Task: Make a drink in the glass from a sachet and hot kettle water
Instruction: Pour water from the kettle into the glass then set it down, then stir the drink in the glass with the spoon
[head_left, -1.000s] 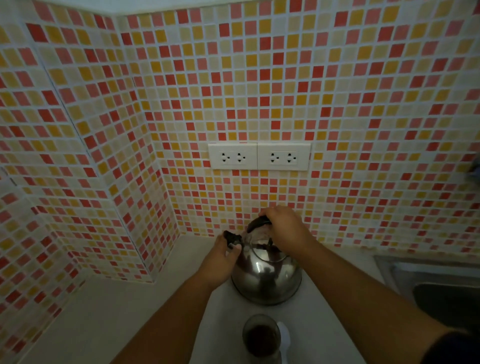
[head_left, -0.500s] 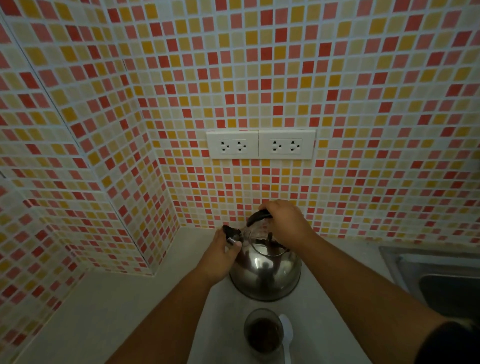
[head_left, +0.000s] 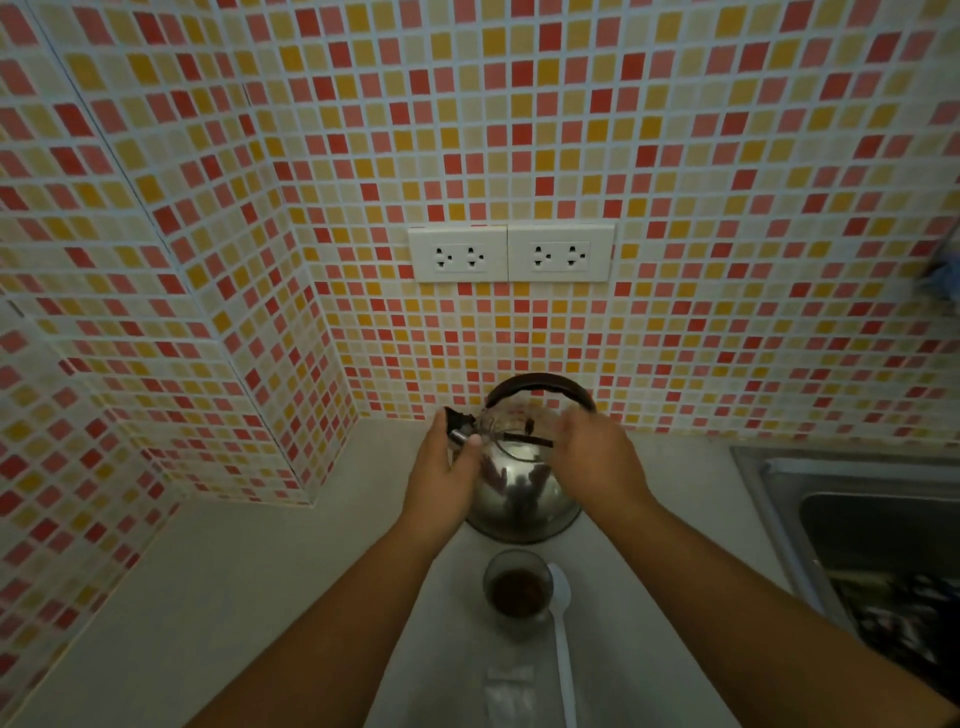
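Note:
A steel kettle (head_left: 519, 493) with a black arched handle (head_left: 540, 383) stands on the counter by the tiled wall. My left hand (head_left: 441, 467) pinches the black spout cap (head_left: 457, 422) on the kettle's left side. Blurred and with fingers apart, my right hand (head_left: 592, 457) hovers just below the handle at the kettle's right shoulder and holds nothing. In front of the kettle stands a glass (head_left: 517, 590) with dark brown contents. A white spoon (head_left: 563, 629) lies to its right. A pale sachet (head_left: 509, 693) lies nearer me.
A steel sink (head_left: 769, 478) sits at the right with dark items (head_left: 904, 618) inside. Two white double outlets (head_left: 509, 253) are on the wall above the kettle. The tiled wall turns a corner at the left; pale counter (head_left: 218, 597) stretches below it.
My right hand has let go of the kettle handle and dropped to the right, so the handle now shows upright. My left hand stays at the spout.

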